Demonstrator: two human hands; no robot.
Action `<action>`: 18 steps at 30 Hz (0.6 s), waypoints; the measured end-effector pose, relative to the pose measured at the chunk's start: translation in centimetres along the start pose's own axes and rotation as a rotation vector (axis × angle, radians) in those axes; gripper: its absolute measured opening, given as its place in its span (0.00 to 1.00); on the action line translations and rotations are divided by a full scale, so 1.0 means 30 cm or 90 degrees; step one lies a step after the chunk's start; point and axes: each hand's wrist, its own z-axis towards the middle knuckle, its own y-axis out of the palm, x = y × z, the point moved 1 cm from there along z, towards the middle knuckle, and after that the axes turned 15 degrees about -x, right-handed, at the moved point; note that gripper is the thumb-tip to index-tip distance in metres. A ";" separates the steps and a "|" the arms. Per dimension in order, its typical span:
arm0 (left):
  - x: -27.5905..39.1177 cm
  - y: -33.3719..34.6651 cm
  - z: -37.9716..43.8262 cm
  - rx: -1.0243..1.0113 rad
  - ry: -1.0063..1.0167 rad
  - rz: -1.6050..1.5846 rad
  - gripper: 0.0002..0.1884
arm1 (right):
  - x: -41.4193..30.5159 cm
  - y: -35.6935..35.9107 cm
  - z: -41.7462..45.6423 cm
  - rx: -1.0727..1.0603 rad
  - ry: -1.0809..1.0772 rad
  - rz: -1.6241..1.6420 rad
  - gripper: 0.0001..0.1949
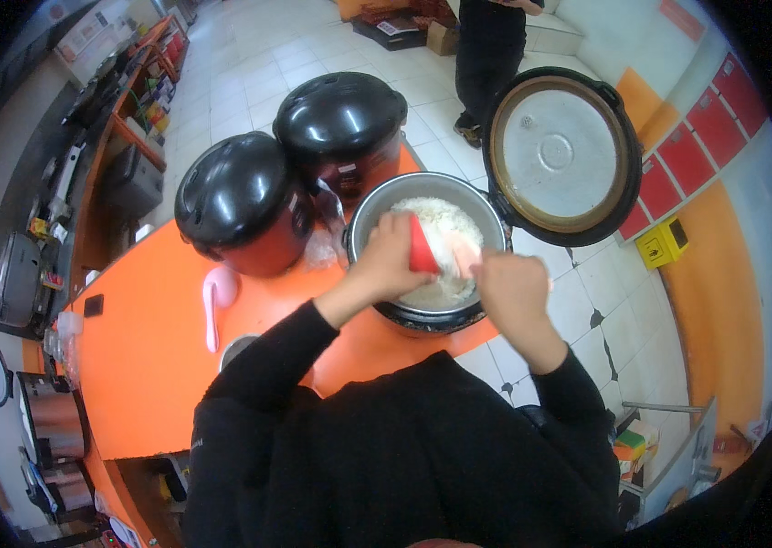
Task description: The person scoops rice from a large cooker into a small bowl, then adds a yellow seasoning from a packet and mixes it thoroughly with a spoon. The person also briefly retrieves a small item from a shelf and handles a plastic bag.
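Note:
An open rice cooker (430, 322) stands at the table's edge, with white cooked rice (444, 212) inside its grey metal inner pot (374, 209). Its round lid (550, 130) is tipped back to the far right, metal underside showing. My left hand (386, 264) grips a red bowl (421, 246) over the rice; what the bowl contains is hard to see. In my right hand (515, 291) is the handle of a pale pink rice paddle (463, 255). The paddle's blade is at the rice beside the bowl, somewhat blurred.
Two closed rice cookers with black lids, one near (235, 198) and one farther (341, 113), stand left of the open one. On the orange table (146, 370) lies a pink ladle (221, 291). A round container (236, 349) is partly behind my left sleeve. Another person (489, 61) stands beyond.

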 end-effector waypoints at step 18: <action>-0.230 -0.052 -0.421 0.142 0.211 -0.732 0.49 | 0.017 0.015 0.085 0.017 0.075 0.050 0.12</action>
